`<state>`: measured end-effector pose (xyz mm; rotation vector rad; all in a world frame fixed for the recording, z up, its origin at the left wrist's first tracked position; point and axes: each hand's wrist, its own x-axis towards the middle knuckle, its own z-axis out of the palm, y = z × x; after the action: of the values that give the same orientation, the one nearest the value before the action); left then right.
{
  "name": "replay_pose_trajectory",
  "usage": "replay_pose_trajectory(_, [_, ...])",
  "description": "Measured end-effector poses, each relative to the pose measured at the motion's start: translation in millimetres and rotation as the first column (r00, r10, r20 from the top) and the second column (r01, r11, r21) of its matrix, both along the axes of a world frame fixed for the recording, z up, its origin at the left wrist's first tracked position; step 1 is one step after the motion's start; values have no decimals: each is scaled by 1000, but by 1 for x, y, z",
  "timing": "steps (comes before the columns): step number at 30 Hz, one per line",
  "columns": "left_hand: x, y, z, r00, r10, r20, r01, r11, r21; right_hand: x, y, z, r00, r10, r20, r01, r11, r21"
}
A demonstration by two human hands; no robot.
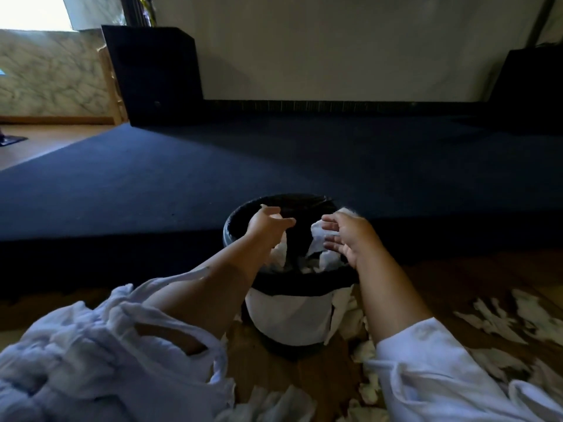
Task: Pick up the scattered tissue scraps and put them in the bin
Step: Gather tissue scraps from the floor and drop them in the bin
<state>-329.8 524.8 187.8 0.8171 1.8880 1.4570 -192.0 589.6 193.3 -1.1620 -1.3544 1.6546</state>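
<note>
Both hands over the bin, tissue dropping in.

Left hand (266, 223) and right hand (353, 239) hover above the bin's (289, 312) black-lined mouth, fingers (330, 227) spread and released, grasping nothing. White tissue scraps (327, 258) are heaped inside the bin, just beneath and between the hands. More scraps (493, 318) lie scattered on the wooden floor (441, 278) right of the bin and near the white sleeves (426, 360). Dark blue carpet (213, 166) lies beyond.
</note>
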Motion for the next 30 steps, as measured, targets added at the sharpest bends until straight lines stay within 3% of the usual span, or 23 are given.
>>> replay_pose_trajectory(3, [0,-13,-3,998,-68,18,67,997,31,-2,-5,1,994,3,107,-14,995,101])
replay_pose_trajectory(7, [3,-33,-4,995,-68,-75,72,996,47,-10,-21,3,974,-17,227,-60,943,329])
replay_pose_trajectory(12, [3,-94,-18,998,46,31,-52,964,263,-24,-85,-15,990,15,142,-112,693,712])
replay_pose_trajectory(15, [-2,-140,-57,990,135,45,-143,945,294,-28,-131,-43,987,135,88,-153,606,780])
replay_pose_trajectory(19, [-15,-193,-137,982,182,45,-188,964,187,-32,-166,-105,913,326,245,-402,623,671])
replay_pose_trajectory(23, [-21,-221,-206,992,126,-17,-128,977,-168,-31,-158,-180,685,344,642,-626,729,278])
replay_pose_trajectory(25, [-20,-225,-226,977,-76,-199,-13,911,-413,-26,-145,-207,552,309,774,-631,761,147])
replay_pose_trajectory(28, [-13,-225,-239,813,-488,-317,161,712,-684,-18,-138,-233,346,323,881,-600,798,-57])
replay_pose_trajectory(30, [-12,-224,-245,721,-607,-334,204,647,-735,-17,-143,-243,355,362,862,-544,830,-124])
